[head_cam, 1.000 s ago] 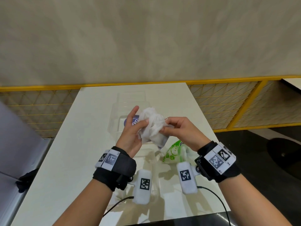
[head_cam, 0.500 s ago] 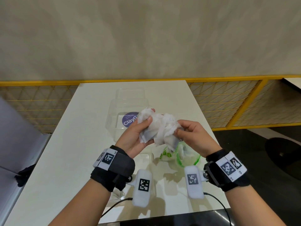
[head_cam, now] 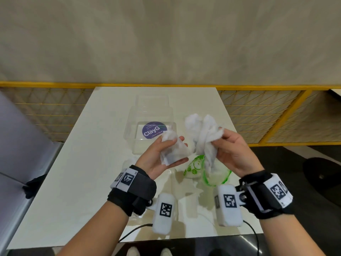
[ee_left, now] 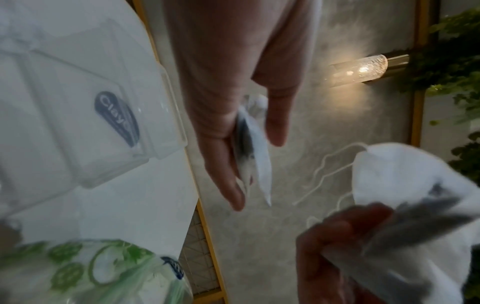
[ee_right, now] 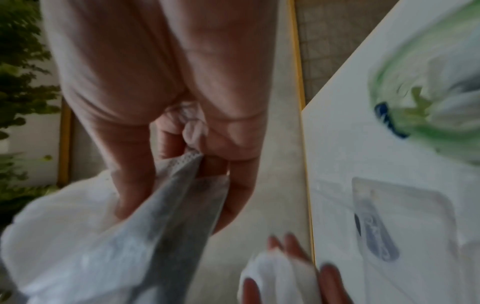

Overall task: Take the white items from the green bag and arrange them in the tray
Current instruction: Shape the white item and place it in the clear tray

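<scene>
Nearest me, at six o'clock on the white table (head_cam: 60,182), both wrists are up and both hands are full. My left hand (head_cam: 160,157) lies palm up at about eleven o'clock from the wrist, thumb pressed down on a single white mask (head_cam: 172,152) resting across the fingers; the left wrist view shows it sandwiched flat between thumb and fingers. My right hand (head_cam: 232,152), at one o'clock, has its fingers curled tight round a crumpled bunch of masks (head_cam: 204,134), ear loops dangling, and one tail of the bunch hangs down toward the green bag (head_cam: 206,169).

That bag sits on the table between and just below the hands, mouth open, with what looks like more white inside, though blur keeps me from being sure.

Beyond the hands, at twelve o'clock, there's the clear tray (head_cam: 150,119) with its purple round label (head_cam: 154,130), nothing white in it that I can see.

My read: we're at the separating step, one mask peeled off and ready. Next move calls for carrying the left hand forward over the tray, laying that mask flat, then peeling another from the right-hand bunch without snagging loops.
</scene>
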Available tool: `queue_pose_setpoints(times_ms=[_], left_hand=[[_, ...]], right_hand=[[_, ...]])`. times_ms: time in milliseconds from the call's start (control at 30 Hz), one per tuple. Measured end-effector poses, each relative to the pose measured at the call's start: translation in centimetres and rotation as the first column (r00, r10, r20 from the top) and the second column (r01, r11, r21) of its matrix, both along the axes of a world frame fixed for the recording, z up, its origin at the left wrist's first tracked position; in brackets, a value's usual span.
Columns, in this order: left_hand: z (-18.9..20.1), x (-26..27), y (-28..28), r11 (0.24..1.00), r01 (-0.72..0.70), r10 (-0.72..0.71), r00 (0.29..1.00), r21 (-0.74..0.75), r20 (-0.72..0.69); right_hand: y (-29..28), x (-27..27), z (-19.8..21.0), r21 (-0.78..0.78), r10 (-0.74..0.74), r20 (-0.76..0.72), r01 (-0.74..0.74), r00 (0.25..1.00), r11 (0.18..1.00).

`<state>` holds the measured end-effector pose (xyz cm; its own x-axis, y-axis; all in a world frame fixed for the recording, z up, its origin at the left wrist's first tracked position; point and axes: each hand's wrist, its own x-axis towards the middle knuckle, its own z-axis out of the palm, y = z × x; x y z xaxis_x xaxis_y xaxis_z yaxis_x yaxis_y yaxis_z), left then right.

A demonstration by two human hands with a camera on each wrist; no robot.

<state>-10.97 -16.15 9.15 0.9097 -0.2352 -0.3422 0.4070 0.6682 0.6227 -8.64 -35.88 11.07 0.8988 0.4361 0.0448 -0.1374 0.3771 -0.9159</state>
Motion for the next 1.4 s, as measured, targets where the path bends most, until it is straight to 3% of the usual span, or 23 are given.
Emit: queue_pose_setpoints(times_ms=[167, 300, 400, 533, 633, 733, 967, 1167, 1267, 1400], left_hand=[[0.2, -0.3, 1.2, 0.978, 0.049, -0.034, 0.996, -0.203, 0.077], [-0.1, -0.5, 2.5, 0.994, -0.019, 0.023, 0.999, -0.112, 0.039], [-0.3, -0.4, 4.1, 0.983, -0.117, 0.119, 0.993, -0.140, 0.011], [-0.3, -0.6, 6.4, 0.978, -0.141, 0.152, 0.986, -0.151, 0.063], [0.1, -1.4, 7.7, 0.995, -0.101, 0.102, 0.990, -0.013, 0.093], [0.2, -1.7, 9.1, 0.991, -0.094, 0.085, 0.992, 0.095, 0.098], [0.3, -2.0, 12.5, 0.978, -0.207, 0.206, 0.975, 0.000, 0.083], [0.1, -2.6, 14.8, 0.954, -0.283, 0.293, 0.951, -0.104, 0.096], [0.6, -3.2, 14.8, 0.973, -0.191, 0.210, 0.965, -0.126, 0.157], [0.3, -3.3, 15.2, 0.980, -0.196, 0.186, 0.967, 0.036, 0.175]], right_hand=[[4.9, 0.2, -0.5, -0.317, 0.022, -0.020, -0.027, 1.000, 0.948], [7.2, 0.2, -0.3, -0.411, 0.130, -0.011, -0.123, 0.991, 0.903], [8.8, 0.1, -0.5, -0.472, 0.098, 0.041, -0.067, 0.994, 0.879], [10.1, 0.1, -1.0, -0.456, 0.011, 0.064, 0.019, 0.998, 0.890], [11.6, 0.1, -0.6, -0.447, 0.052, 0.022, -0.037, 0.998, 0.894], [13.7, -0.1, -0.4, -0.485, 0.051, 0.092, 0.000, 0.994, 0.875], [16.3, -0.4, -0.4, -0.477, -0.052, 0.104, 0.096, 0.993, 0.873], [18.2, -0.6, 1.2, -0.202, -0.065, -0.033, 0.057, 0.997, 0.978], [20.8, -0.9, 1.1, -0.263, -0.091, -0.021, 0.082, 0.996, 0.961], [22.5, -1.3, -0.5, -0.435, -0.100, 0.054, 0.113, 0.994, 0.893]])
